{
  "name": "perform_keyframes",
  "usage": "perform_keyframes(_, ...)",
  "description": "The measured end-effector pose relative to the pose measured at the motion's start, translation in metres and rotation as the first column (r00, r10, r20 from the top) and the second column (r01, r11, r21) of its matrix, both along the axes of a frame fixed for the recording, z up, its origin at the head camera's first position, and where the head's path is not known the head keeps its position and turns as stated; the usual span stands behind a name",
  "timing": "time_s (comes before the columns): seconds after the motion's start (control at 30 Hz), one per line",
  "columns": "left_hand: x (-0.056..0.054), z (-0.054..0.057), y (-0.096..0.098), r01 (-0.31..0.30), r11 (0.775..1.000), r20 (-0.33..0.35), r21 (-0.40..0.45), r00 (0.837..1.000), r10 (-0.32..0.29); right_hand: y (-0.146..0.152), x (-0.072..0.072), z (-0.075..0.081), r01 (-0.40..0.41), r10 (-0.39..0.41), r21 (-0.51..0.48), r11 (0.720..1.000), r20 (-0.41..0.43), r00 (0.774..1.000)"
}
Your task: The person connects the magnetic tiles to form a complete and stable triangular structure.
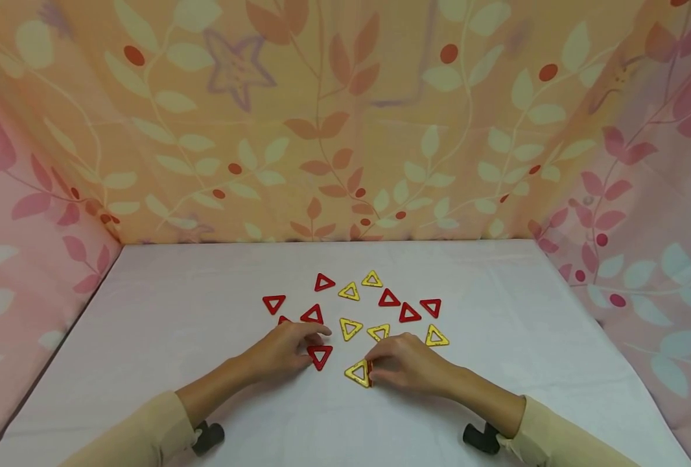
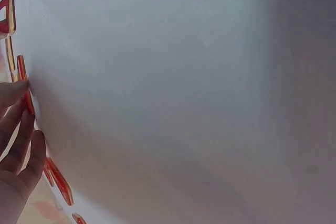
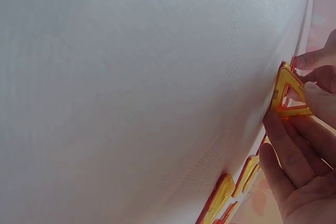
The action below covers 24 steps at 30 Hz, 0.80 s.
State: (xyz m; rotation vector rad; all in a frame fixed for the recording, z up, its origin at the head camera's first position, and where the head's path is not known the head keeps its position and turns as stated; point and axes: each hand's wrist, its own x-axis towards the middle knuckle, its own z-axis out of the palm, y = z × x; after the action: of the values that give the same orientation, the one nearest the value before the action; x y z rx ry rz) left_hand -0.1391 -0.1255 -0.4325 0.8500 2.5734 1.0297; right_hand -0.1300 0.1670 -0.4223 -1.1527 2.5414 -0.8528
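My left hand pinches a red triangular magnetic tile by its left side, low over the white table. In the left wrist view that red tile shows edge-on between thumb and fingers. Slightly right of it, a yellow triangular tile lies flat. My right hand grips another triangular tile, upright along the flat one's right side; the right wrist view shows the gripped tile as yellow. Part of a red tile is hidden behind the left hand.
Beyond the hands lie scattered red tiles and yellow tiles, several of each. Another yellow tile is right of the right hand. A patterned cloth walls the table at back and sides.
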Motion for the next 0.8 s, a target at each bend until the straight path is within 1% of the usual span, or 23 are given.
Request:
perform_keyframes(0.33, 0.001, -0.003, 0.009, -0.006, 1.000, -0.037, -0.005, 0.999, 0.006, 0.000, 0.000, 0.000, -0.001, 0.001, -0.003, 1.000, -0.012, 1.000)
perform_keyframes(0.6, 0.000, -0.004, 0.014, 0.002, 1.000, -0.021, 0.016, 1.000, -0.001, -0.001, 0.000, -0.001, -0.001, 0.001, 0.001, 1.000, -0.016, 1.000)
perform_keyframes(0.8, -0.001, -0.003, 0.017, -0.006, 1.000, -0.015, 0.013, 1.000, 0.006, -0.001, -0.001, 0.000, 0.005, -0.005, 0.002, 1.000, -0.007, 1.000)
